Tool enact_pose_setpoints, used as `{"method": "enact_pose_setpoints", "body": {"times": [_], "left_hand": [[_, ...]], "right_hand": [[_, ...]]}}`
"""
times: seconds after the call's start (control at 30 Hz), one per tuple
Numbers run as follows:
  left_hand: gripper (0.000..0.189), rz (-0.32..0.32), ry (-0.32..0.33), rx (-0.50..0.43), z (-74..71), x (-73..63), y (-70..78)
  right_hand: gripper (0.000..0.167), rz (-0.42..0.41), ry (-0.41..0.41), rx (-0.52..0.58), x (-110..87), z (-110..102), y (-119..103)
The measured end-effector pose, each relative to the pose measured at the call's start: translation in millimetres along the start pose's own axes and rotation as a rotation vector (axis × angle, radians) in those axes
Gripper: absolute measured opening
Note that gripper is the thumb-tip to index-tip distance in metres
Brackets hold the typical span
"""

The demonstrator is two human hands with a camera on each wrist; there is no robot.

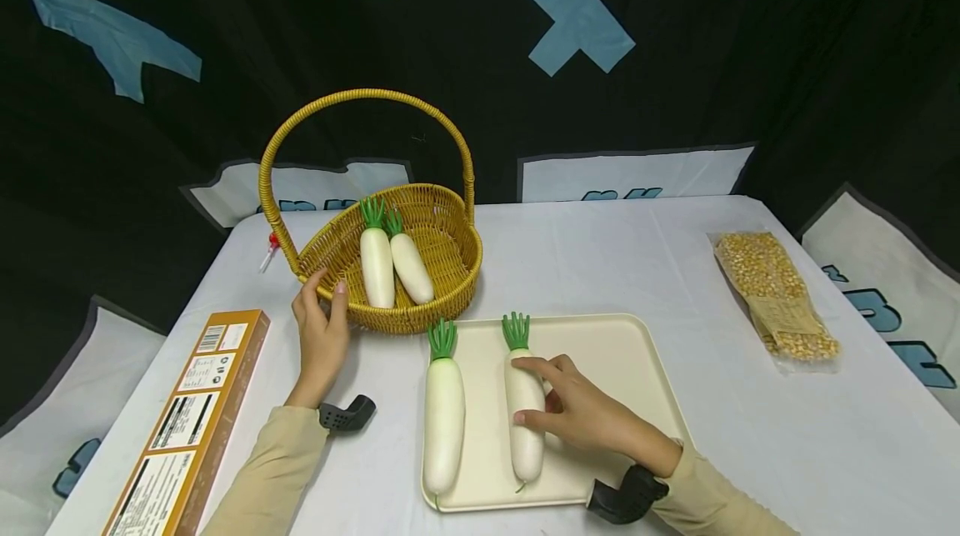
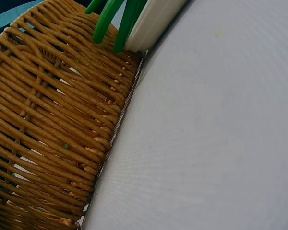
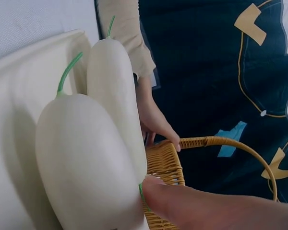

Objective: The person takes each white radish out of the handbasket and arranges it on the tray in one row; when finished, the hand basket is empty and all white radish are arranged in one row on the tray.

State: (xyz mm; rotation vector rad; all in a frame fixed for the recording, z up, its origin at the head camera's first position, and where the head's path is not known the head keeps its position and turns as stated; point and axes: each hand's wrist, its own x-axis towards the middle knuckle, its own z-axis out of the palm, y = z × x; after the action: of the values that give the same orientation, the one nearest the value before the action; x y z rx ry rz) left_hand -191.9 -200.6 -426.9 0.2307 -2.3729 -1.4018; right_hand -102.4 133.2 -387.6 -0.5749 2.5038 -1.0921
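My right hand [image 1: 577, 411] holds a white radish [image 1: 527, 436] with green stalks across its middle, thumb on one side and fingers on the other. That radish lies on a cream tray [image 1: 600, 336]. Beside it, along the tray's left edge, lies another white radish [image 1: 444, 428]. My left hand [image 1: 322, 340] grips the near left rim of a woven basket [image 1: 442, 219] with a tall handle. Two smaller white radishes [image 1: 377, 269] rest inside it. The left wrist view shows the basket's woven side [image 2: 53, 115] up close; the left fingers are out of that view.
An orange-brown box [image 1: 187, 419] lies along the left side of the table. To the right is a clear bag of corn kernels [image 1: 772, 294]. A small red-tipped item [image 1: 272, 248] sits left of the basket. Dark cloth [image 1: 450, 44] hangs behind the white table [image 1: 592, 261].
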Motion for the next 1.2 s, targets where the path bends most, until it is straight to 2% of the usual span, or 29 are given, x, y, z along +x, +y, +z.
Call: {"method": "enact_pose_setpoints", "body": {"times": [0.43,0.6,0.73,0.87,1.0,1.2], "left_hand": [[0.053,-0.001,0.004,0.000,0.5,0.2,-0.2],[0.054,-0.010,-0.003,-0.001,0.5,0.1,-0.5],[0.054,-0.013,-0.002,0.000,0.1,0.2,-0.3],[0.054,-0.010,-0.001,0.000,0.4,-0.3,0.0],[0.053,-0.006,0.007,0.006,0.6,-0.1,0.0],[0.053,-0.009,0.005,0.013,-0.8,-0.2,-0.8]], "right_hand": [[0.069,0.032,0.034,-0.014,1.9,-6.7,2.6],[0.069,0.080,0.094,-0.012,4.9,-9.5,8.5],[0.064,0.079,0.166,0.003,9.3,-12.6,14.4],[0.057,0.096,0.206,0.095,14.3,-17.4,22.2],[0.053,0.139,0.211,0.238,19.5,-22.7,32.1],[0.046,0.147,0.215,0.421,26.1,-31.4,46.3]]}}
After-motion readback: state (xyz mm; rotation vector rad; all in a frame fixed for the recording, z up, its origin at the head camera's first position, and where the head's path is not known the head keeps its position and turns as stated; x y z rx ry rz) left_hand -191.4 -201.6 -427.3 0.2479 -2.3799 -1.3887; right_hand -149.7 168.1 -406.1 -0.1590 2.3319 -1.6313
